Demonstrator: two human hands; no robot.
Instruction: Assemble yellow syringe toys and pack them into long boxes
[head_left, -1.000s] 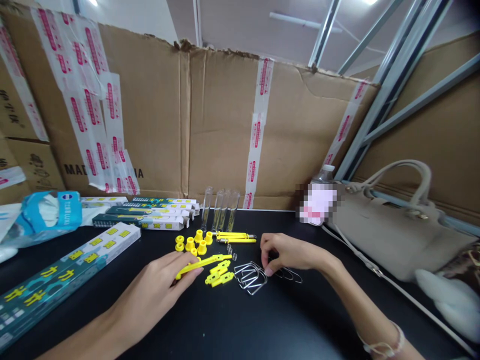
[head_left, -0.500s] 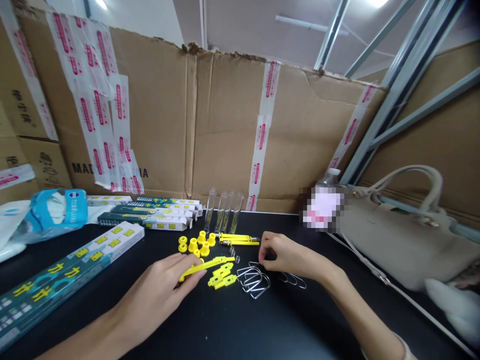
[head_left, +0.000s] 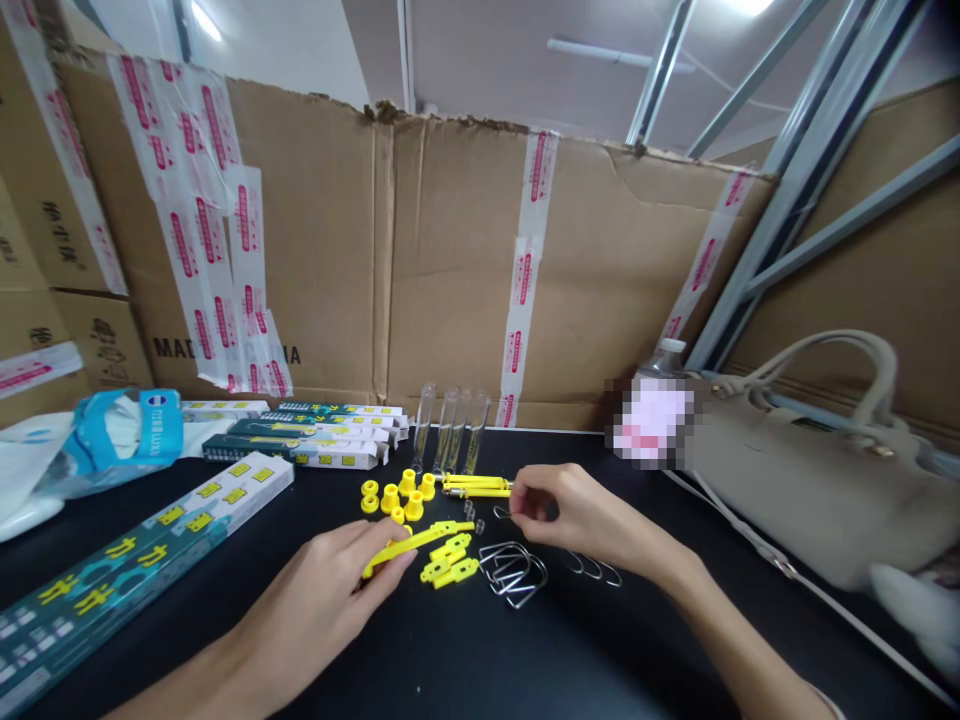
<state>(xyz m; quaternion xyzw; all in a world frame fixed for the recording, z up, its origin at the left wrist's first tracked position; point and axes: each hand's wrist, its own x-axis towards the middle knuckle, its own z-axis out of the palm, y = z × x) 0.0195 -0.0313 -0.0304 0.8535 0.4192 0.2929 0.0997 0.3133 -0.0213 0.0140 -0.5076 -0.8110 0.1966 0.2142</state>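
Observation:
My left hand [head_left: 322,585] is closed on a slim yellow plastic stick [head_left: 424,537], whose slotted end points right. My right hand [head_left: 551,505] is pinched on a thin wire hook [head_left: 501,512]; its loop sticks out left of the fingertips. Below the yellow stick lie several short yellow slotted pieces [head_left: 451,563]. Thicker bent metal hooks [head_left: 516,577] are heaped beneath my right hand, with more thin hooks [head_left: 592,567] to their right. Yellow flanged caps [head_left: 390,498] stand beyond my left hand. Yellow rods with metal ends [head_left: 474,484] lie behind small clear beads [head_left: 480,526].
Upright clear tubes [head_left: 450,430] stand near the cardboard wall [head_left: 450,270]. Printed long boxes [head_left: 150,550] lie at left, with smaller boxes [head_left: 300,450] and a blue tissue pack [head_left: 161,425] behind. At right are a blurred bottle [head_left: 667,355] and a beige handbag [head_left: 780,490].
My right hand has moved slightly up, drawing the thin wire hook away from the heap of metal hooks. My left hand still holds the yellow stick. The view has shifted slightly.

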